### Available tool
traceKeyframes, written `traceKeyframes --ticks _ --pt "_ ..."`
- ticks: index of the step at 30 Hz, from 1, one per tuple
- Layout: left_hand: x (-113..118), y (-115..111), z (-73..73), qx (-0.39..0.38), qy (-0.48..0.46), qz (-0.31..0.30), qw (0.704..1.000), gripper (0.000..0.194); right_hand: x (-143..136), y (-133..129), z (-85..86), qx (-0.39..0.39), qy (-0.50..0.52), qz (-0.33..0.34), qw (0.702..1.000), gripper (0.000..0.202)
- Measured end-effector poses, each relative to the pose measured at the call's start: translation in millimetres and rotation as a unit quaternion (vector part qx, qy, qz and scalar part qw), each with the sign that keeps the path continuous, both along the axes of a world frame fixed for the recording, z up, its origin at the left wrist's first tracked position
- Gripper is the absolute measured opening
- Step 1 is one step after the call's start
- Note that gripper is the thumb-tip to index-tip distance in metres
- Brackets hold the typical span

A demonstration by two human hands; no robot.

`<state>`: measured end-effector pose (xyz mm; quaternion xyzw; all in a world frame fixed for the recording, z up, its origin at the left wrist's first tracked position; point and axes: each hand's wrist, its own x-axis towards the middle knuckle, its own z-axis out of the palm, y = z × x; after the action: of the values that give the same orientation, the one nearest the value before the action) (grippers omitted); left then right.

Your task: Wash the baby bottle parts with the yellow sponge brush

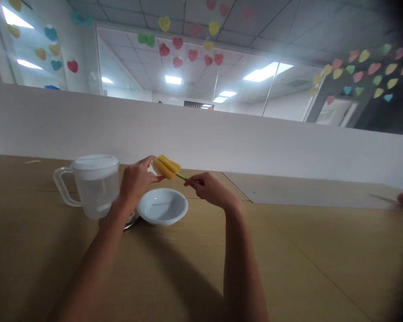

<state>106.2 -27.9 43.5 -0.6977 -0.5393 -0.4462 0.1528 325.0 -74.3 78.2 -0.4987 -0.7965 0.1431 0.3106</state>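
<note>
counter (289,259): wood-look top, seams visible, forearms reach in over it from the near edge.
round item (131,219): pale with a shiny rim, mostly behind the left wrist; can't identify.
bowl (163,208): white, upright on the counter, beside the round item. Sits just below and nearer than the hands, so work is roughly above its far rim.
pitcher (99,192): see-through body, white lid on, upright left of the bowl. Handle points left, away from the bowl. Can't tell fill level.
right hand (210,188): fingers clamped on the green stem (181,176). Grip is on the stem, likely to steer the head without touching it.
left hand (134,179): fingers curled round a clear cup (152,169), above and below it, probably to brace it against the push. Cup is tipped on its side, mouth toward the right hand, looks like.
sponge brush (168,167): in the air between the hands, beyond the bowl. Yellow, ridged lengthwise, chunky head; left end meets the cup. How deep it goes in, can't tell. Wet or dry, can't tell.
grey panel (309,190): flat, right rear.
wall (188,138): white, plain, behind the counter.
window (137,76): glass with paper hearts, lit ceiling panels showing in it.
</note>
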Motion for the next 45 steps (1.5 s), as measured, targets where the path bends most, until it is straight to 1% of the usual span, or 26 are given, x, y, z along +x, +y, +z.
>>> traceKeyframes --ticks 3,6,8,10,12,14,16,18,21,23,25,27,30,33,35,37,39,42,43,45 --pt "2 0 -2.5 -0.022 0.084 -0.020 0.996 0.046 -7 6 -4.4 0.012 -0.052 -0.017 0.998 0.025" --pt "13 -2 -4.7 -0.021 0.152 -0.065 0.986 0.041 -15 10 -7.5 0.029 -0.112 -0.038 0.993 0.024" --pt "23 -5 -5.7 -0.022 0.165 -0.096 0.981 0.042 -21 12 -10.0 0.046 -0.138 -0.050 0.988 0.026" --pt "31 -6 -6.3 -0.049 0.170 -0.115 0.978 0.042 -25 15 -12.7 0.071 -0.154 -0.060 0.984 0.025" --pt "33 -5 -6.5 -0.087 0.169 -0.112 0.975 0.042 -24 15 -13.9 0.097 -0.150 -0.070 0.981 0.016" --pt "28 -1 -6.3 -0.112 0.158 -0.100 0.976 0.044 -17 11 -11.6 0.108 -0.130 -0.071 0.983 0.006" --pt "18 2 -5.2 -0.111 0.138 -0.086 0.981 0.044 -6 3 -5.7 0.105 -0.102 -0.068 0.987 0.013" --pt "7 4 -3.3 -0.099 0.110 -0.074 0.986 0.040 3 -6 1.8 0.095 -0.056 -0.058 0.992 0.012" --pt "0 3 -0.5 -0.084 0.082 -0.076 0.990 0.037 2 -14 8.5 0.103 0.031 -0.028 0.994 0.015" --pt "2 1 -0.3 -0.085 0.083 -0.091 0.989 0.038 -7 -10 7.0 0.133 0.068 -0.031 0.988 0.016" --pt "8 1 -1.8 -0.095 0.082 -0.117 0.985 0.041 -20 0 1.3 0.163 0.102 -0.052 0.980 0.017" --pt "14 2 -4.5 -0.105 0.073 -0.139 0.982 0.044 -29 13 -6.2 0.169 0.143 -0.043 0.974 0.020" --pt "18 6 -8.7 -0.112 0.064 -0.138 0.982 0.051 -34 29 -14.5 0.160 0.186 -0.014 0.969 0.028" --pt "19 9 -10.6 -0.121 0.058 -0.144 0.980 0.051 -33 30 -15.0 0.183 0.229 -0.039 0.955 0.039" --pt "20 8 -10.0 -0.123 0.047 -0.161 0.978 0.048 -34 26 -13.8 0.211 0.244 -0.066 0.944 0.046" --pt "22 7 -8.7 -0.115 0.040 -0.172 0.977 0.046 -39 24 -14.8 0.239 0.237 -0.091 0.937 0.046" --pt "23 6 -7.7 -0.109 0.050 -0.168 0.979 0.045 -45 26 -18.4 0.253 0.218 -0.100 0.937 0.045" --pt "22 8 -8.3 -0.125 0.071 -0.166 0.976 0.041 -51 30 -21.4 0.242 0.194 -0.083 0.947 0.044" --pt "20 9 -8.8 -0.132 0.067 -0.170 0.974 0.041 -50 28 -20.0 0.237 0.195 -0.086 0.948 0.044" --pt "16 11 -9.6 -0.128 0.042 -0.180 0.974 0.044 -44 21 -13.5 0.231 0.218 -0.112 0.942 0.044"
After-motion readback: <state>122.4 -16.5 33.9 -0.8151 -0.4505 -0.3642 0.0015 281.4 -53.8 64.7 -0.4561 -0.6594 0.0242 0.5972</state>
